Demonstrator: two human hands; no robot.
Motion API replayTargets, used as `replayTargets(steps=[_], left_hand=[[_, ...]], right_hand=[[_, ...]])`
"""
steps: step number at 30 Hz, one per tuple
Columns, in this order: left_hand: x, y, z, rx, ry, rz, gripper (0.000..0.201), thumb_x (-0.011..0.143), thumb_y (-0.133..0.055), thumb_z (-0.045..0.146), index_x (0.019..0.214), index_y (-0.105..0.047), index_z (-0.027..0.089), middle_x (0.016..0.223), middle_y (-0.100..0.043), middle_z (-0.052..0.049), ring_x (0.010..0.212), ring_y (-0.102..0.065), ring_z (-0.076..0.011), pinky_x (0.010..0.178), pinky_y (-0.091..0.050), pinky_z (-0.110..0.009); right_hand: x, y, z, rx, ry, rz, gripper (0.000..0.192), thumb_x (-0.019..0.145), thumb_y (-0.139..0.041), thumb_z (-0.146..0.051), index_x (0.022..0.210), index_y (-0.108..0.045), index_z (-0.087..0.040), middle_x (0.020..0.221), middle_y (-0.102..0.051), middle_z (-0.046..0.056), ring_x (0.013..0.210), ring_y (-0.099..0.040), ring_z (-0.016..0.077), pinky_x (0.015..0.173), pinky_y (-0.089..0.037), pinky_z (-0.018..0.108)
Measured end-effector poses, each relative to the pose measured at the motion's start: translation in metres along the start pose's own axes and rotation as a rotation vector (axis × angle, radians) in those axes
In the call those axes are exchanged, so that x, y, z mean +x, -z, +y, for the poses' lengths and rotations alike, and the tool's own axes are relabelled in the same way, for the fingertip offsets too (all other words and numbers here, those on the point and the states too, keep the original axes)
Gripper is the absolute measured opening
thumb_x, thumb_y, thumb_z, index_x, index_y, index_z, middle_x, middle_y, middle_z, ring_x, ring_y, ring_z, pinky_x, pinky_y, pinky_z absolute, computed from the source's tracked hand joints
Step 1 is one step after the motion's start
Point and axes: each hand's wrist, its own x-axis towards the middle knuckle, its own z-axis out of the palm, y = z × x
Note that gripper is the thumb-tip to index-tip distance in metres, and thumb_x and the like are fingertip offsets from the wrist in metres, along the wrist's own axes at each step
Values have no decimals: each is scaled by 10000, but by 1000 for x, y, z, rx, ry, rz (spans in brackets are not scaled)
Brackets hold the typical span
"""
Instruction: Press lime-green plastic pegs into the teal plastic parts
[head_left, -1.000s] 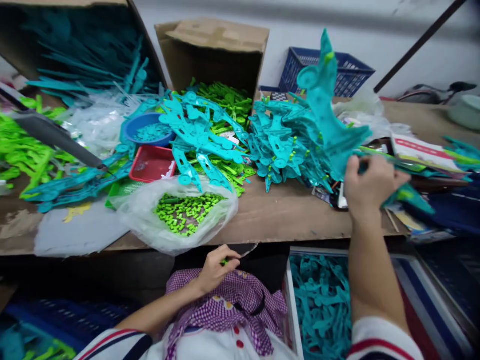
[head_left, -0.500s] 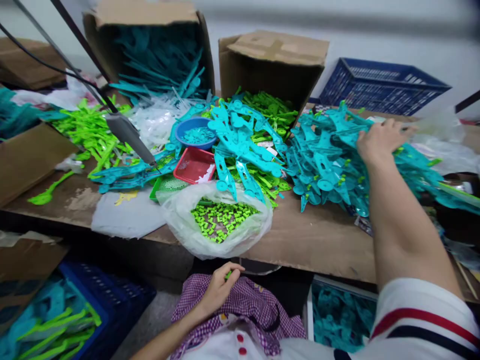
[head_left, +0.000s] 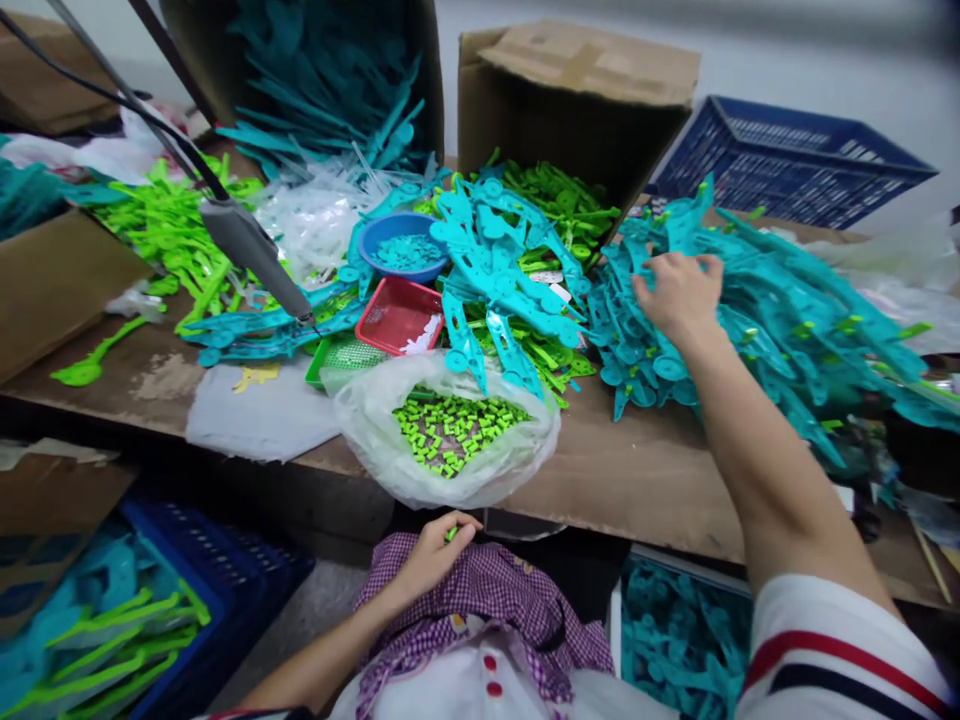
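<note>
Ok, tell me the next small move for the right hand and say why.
Probably close the fingers on one teal part and lift it clear: the right hand lies open on the teal pile, while the left hand pinches a green piece at the lap.

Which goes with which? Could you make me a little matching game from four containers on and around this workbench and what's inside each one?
Things:
1. blue bowl
2. clear plastic bag
3. red tray
4. right cardboard box

Contents:
a. small bright green pieces
b. long green plastic parts spilling out
c. small teal pieces
d. almost nothing, only a white scrap at its edge

Pairs: 1-c, 2-a, 3-d, 4-b
</note>
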Motion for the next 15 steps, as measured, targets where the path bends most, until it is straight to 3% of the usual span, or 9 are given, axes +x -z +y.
replayTargets(steps=[3,7,10,12,15], left_hand=[[1,-2,-5,-21,-3,-26,298,904,-516,406,950,-720,194,987,-746,-46,969,-657,-207,909,-467,-318],[4,-4,-7,-66,40,-107,316,888,-539,430,987,-704,180,1020,-723,-54,993,-623,-211,922,-444,-331],[3,-3,-9,-119,71,-227,336,828,-629,450,1009,-692,174,992,-688,-40,927,-588,-181,860,-434,-299],[0,-4,-14,-198,163,-284,362,806,-654,462,1031,-668,178,820,-625,4,739,-529,-125,700,-412,-251],[-3,-8,-26,-366,385,-307,367,792,-635,449,1044,-600,185,607,-399,90,502,-303,-64,479,-206,-198]], right_hand=[[-3,-16,-42,124,18,-63,324,940,-502,-309,1055,-671,-58,1200,-631,236,1126,-532,314,1049,-222,526],[-9,-49,-117,276,196,-102,433,920,-535,-447,1241,-586,-161,1298,-582,177,1190,-504,336,1024,-315,517],[-9,-76,-162,280,208,-223,506,902,-558,-435,1308,-527,-134,1271,-588,206,1161,-521,369,984,-366,540],[-6,-87,-172,305,167,-237,445,928,-505,-370,1289,-533,-110,1209,-610,217,1115,-544,361,955,-400,521],[-2,-95,-164,379,150,-129,385,956,-405,-275,1283,-539,-121,1223,-588,207,1101,-555,328,938,-431,466]])
